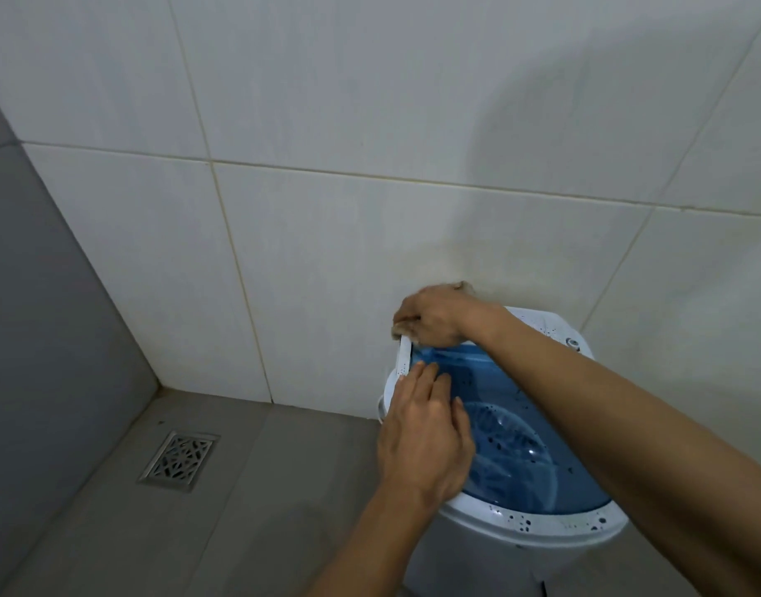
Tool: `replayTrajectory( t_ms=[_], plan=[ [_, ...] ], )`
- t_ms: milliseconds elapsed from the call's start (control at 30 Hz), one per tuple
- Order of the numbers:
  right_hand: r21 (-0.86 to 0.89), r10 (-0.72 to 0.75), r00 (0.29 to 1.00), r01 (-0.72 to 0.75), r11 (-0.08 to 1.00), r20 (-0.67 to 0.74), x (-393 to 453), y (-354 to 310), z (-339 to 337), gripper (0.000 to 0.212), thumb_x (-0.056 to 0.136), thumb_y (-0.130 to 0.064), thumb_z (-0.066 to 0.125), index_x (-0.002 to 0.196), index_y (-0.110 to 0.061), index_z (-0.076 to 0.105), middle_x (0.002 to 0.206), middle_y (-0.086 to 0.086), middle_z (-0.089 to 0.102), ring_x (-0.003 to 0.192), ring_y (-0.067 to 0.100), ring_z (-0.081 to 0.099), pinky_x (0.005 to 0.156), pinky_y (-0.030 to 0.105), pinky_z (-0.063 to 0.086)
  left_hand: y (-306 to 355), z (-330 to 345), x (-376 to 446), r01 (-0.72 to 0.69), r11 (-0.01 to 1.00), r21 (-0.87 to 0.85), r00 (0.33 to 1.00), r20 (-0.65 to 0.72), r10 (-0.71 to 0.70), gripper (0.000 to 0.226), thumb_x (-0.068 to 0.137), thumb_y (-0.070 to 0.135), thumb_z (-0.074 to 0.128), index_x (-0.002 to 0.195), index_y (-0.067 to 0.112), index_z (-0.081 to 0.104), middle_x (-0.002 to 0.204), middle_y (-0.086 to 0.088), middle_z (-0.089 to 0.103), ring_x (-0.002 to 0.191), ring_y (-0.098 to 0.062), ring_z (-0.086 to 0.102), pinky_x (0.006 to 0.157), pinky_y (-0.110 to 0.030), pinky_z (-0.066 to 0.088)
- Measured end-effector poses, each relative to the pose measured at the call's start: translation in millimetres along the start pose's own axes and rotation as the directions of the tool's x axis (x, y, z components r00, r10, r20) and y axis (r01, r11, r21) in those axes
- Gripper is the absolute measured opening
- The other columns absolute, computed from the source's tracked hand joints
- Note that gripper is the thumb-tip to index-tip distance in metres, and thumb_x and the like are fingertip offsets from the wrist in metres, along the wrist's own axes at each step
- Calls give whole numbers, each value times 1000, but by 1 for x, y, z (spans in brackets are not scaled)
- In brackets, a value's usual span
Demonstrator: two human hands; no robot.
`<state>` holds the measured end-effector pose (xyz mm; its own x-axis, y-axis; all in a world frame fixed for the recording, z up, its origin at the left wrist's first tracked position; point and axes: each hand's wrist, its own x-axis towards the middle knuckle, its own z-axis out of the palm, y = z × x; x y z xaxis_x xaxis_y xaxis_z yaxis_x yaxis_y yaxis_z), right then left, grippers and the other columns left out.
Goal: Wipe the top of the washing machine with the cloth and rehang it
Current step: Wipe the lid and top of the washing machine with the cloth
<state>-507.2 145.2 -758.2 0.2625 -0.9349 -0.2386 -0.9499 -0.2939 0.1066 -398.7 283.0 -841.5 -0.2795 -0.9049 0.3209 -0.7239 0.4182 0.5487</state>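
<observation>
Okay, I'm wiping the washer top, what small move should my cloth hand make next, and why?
Probably sweep the right hand and its cloth back along the white rim toward you. The cloth sits at the far left corner against the wall, while dark specks still dot the near rim. The left hand rests flat on the blue lid.

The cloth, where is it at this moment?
In the head view the cloth is bunched under the right hand at the far left corner of the washing machine, close to the tiled wall.
</observation>
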Motion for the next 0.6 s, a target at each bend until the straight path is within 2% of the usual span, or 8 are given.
replayTrajectory(
  t_ms=[67, 167, 300, 433, 533, 600],
  plan=[
    [-1, -108, 989, 109, 994, 100, -2, -21, -1, 34, 88, -46, 37, 105, -43, 66, 123, -17, 63, 118, 16, 54, 102, 46, 32, 0, 1, 0, 2, 1000, -1, 1000, -3, -2, 50, 96, 34, 31, 135, 13, 53, 143, -2, 52, 136, -16, 40, 115, -35, 34],
    [22, -207, 958, 207, 978, 201, -11, -36, -5, 30, 95, -35, 44, 112, -25, 67, 123, -3, 64, 113, 23, 56, 93, 35, 39, -1, 0, 1, 13, 1000, -6, 1000, -15, -13, 48, 95, 38, 29, 131, 19, 54, 134, 2, 55, 126, -12, 45, 105, -30, 43],
    [115, -151, 981, 137, 984, 120, -2, -17, -10, 33, 83, -46, 39, 99, -37, 67, 118, -10, 68, 112, 18, 57, 105, 39, 39, -1, 1, 1, 5, 1000, -25, 1000, -3, -5, 59, 94, 39, 22, 138, 13, 51, 145, -1, 50, 139, -16, 37, 115, -37, 33],
    [77, -66, 997, 62, 995, 51, 9, -3, -5, 30, 91, -41, 44, 115, -37, 62, 124, -7, 66, 112, 20, 56, 104, 46, 39, 0, 1, -3, 10, 1000, -26, 1000, 0, -10, 61, 93, 39, 22, 138, 12, 52, 147, -3, 49, 142, -18, 35, 118, -38, 30],
    [75, -147, 989, 143, 987, 37, -3, -6, 7, 28, 94, -37, 48, 116, -40, 64, 124, -12, 62, 120, 15, 52, 113, 50, 25, -1, 2, 1, 2, 1000, -24, 1000, -6, -2, 50, 95, 34, 31, 134, 13, 54, 142, 0, 52, 135, -16, 41, 114, -36, 35],
    [184, -225, 974, 218, 958, 19, -17, -4, 14, 31, 96, -31, 50, 123, -38, 63, 134, -10, 57, 125, 13, 49, 115, 42, 26, -2, 4, 2, -2, 1000, -29, 1000, -8, 2, 47, 95, 33, 32, 133, 15, 54, 140, 3, 52, 132, -14, 42, 112, -34, 36]
  ],
)
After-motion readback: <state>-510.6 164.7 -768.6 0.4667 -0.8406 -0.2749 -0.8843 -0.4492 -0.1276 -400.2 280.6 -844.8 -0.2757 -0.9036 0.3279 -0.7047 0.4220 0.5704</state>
